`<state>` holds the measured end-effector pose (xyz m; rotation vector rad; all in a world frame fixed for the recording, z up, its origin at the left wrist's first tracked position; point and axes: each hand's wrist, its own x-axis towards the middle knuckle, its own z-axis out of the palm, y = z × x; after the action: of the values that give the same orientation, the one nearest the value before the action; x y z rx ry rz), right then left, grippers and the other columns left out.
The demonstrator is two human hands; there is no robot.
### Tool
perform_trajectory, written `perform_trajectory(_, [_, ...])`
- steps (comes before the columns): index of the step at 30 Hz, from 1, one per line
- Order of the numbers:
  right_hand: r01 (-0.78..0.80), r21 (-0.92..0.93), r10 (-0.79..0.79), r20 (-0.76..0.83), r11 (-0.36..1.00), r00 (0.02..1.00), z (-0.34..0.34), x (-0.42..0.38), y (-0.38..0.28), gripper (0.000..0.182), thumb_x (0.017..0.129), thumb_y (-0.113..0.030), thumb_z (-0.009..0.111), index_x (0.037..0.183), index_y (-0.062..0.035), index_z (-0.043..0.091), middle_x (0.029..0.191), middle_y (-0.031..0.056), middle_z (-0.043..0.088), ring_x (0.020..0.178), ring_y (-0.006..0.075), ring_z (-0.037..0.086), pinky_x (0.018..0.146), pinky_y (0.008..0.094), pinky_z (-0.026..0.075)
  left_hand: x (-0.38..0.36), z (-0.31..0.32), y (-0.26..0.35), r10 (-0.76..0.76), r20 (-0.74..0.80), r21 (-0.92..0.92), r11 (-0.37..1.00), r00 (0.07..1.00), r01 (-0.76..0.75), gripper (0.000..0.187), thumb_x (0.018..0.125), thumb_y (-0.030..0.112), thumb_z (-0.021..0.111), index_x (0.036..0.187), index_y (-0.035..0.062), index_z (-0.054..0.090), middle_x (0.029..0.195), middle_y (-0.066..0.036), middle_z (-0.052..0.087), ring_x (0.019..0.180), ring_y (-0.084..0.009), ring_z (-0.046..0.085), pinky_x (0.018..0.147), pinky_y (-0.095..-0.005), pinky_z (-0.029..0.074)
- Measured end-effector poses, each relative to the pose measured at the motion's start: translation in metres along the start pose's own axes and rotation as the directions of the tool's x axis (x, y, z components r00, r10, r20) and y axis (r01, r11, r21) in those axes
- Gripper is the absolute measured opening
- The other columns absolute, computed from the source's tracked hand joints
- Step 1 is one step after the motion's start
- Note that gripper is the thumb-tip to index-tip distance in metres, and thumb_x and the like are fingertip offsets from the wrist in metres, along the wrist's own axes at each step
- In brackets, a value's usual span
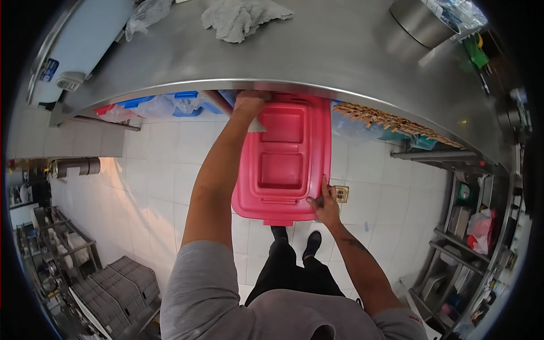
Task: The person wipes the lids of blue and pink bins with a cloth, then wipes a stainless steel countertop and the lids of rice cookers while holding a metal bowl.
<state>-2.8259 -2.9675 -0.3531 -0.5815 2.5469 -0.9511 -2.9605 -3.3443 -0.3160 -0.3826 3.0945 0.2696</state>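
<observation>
A red plastic storage bin with a lid (281, 170) juts out from beneath the steel counter. Its far end is hidden under the counter's edge. My left hand (251, 102) is at the far left part of the lid, closed around a light grey cloth (256, 125) that hangs below it over the lid. The counter edge partly covers those fingers. At the near right corner, my right hand (325, 206) grips the rim of the bin, with thumb and index finger showing on the lid and the other fingers out of sight.
On the steel counter (317, 51) lie a crumpled grey cloth (241, 18) and a metal pot (422, 22). Blue-lidded containers (184, 103) stand under it. A gold floor drain (341, 194) is right of the bin. Grey crates (116, 294) and a metal shelf (462, 255) flank me.
</observation>
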Motion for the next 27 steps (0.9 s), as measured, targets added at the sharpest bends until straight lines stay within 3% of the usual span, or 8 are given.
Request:
perform_trajectory(4, [-0.036, -0.010, 0.036, 0.007, 0.999, 0.999, -0.004, -0.002, -0.005, 0.090, 0.074, -0.035, 0.071, 0.145, -0.0179, 0.017, 0.106, 0.0116, 0.043, 0.089, 0.0272, 0.054, 0.073, 0.0351, 0.050, 0.027, 0.018, 0.071, 0.058, 0.171, -0.079, 0.996, 0.983, -0.045, 0.027, 0.086, 0.022, 0.049, 0.107, 0.0160, 0.065, 0.119, -0.016, 0.055, 0.115, -0.0291, 0.049, 0.095, -0.0403, 0.041])
perform_trajectory(7, [-0.004, -0.016, 0.003, -0.028, 1.000, 1.000, 0.002, -0.002, 0.001, 0.090, 0.075, -0.036, 0.070, 0.145, -0.0180, 0.017, 0.105, 0.0113, 0.043, 0.089, 0.0267, 0.054, 0.073, 0.0359, 0.050, -0.007, 0.025, 0.106, 0.186, -0.289, -0.026, 0.979, 0.939, -0.202, 0.025, 0.077, 0.017, 0.052, 0.098, 0.0166, 0.067, 0.119, -0.013, 0.053, 0.112, -0.0316, 0.048, 0.090, -0.0434, 0.041])
perform_trajectory(12, [-0.044, 0.000, 0.044, 0.013, 0.999, 0.999, 0.000, -0.001, 0.000, 0.088, 0.075, -0.038, 0.069, 0.144, -0.0165, 0.019, 0.105, 0.0138, 0.043, 0.088, 0.0312, 0.054, 0.074, 0.0389, 0.049, -0.092, 0.035, 0.155, 0.353, -0.400, -0.070, 0.909, 0.846, -0.412, 0.016, 0.071, 0.013, 0.053, 0.080, 0.0083, 0.065, 0.102, -0.010, 0.055, 0.097, -0.0293, 0.049, 0.079, -0.0422, 0.041])
perform_trajectory(16, [-0.010, 0.089, 0.002, 0.095, 0.996, 0.995, 0.009, 0.004, 0.025, 0.081, 0.076, -0.026, 0.069, 0.142, -0.0140, 0.025, 0.105, 0.0148, 0.043, 0.092, 0.0321, 0.053, 0.080, 0.0377, 0.047, -0.186, 0.052, 0.191, 0.404, -0.124, -0.105, 0.903, 0.906, -0.417, 0.018, 0.071, 0.014, 0.055, 0.084, 0.0060, 0.063, 0.098, -0.008, 0.054, 0.096, -0.0250, 0.049, 0.076, -0.0382, 0.039])
perform_trajectory(21, [-0.031, 0.273, -0.020, 0.184, 0.962, 0.983, -0.024, 0.000, 0.029, 0.076, 0.076, -0.017, 0.069, 0.141, -0.0119, 0.029, 0.110, 0.0158, 0.043, 0.105, 0.0271, 0.048, 0.091, 0.0343, 0.041, -0.298, 0.043, 0.189, 0.175, -0.184, -0.213, 0.953, 0.967, -0.213, 0.037, 0.075, 0.011, 0.051, 0.113, 0.0077, 0.052, 0.099, -0.011, 0.052, 0.097, -0.0263, 0.050, 0.084, -0.0418, 0.040])
perform_trajectory(23, [-0.089, 0.181, 0.061, 0.158, 0.979, 0.986, -0.040, -0.014, 0.046, 0.075, 0.077, -0.017, 0.068, 0.141, -0.0120, 0.029, 0.113, 0.0171, 0.042, 0.106, 0.0267, 0.047, 0.090, 0.0355, 0.042, -0.328, 0.055, 0.147, 0.077, 0.039, -0.231, 0.971, 0.996, -0.066, 0.034, 0.078, 0.012, 0.051, 0.112, 0.0097, 0.053, 0.103, -0.010, 0.053, 0.096, -0.0290, 0.052, 0.081, -0.0429, 0.045])
perform_trajectory(24, [-0.128, 0.174, 0.122, 0.046, 0.976, 0.992, -0.052, -0.023, 0.048, 0.067, 0.077, -0.011, 0.065, 0.137, -0.0060, 0.035, 0.108, 0.0161, 0.049, 0.100, 0.0249, 0.051, 0.088, 0.0346, 0.043, -0.334, 0.067, 0.118, 0.014, -0.149, -0.266, 0.963, 0.989, -0.054, 0.035, 0.079, 0.011, 0.050, 0.114, 0.0088, 0.052, 0.107, -0.015, 0.051, 0.099, -0.0332, 0.051, 0.081, -0.0442, 0.045])
perform_trajectory(27, [-0.469, 0.712, 0.438, 0.248, 0.523, 0.864, -0.094, -0.034, 0.079, 0.048, 0.078, -0.013, 0.065, 0.122, -0.0001, 0.050, 0.099, 0.0120, 0.056, 0.095, 0.0220, 0.054, 0.087, 0.0298, 0.042, -0.336, 0.040, 0.070, -0.536, -0.327, -0.546, 0.780, 0.779, 0.307, 0.039, 0.081, 0.007, 0.051, 0.119, 0.0036, 0.045, 0.113, -0.026, 0.044, 0.099, -0.0442, 0.050, 0.083, -0.0486, 0.044])
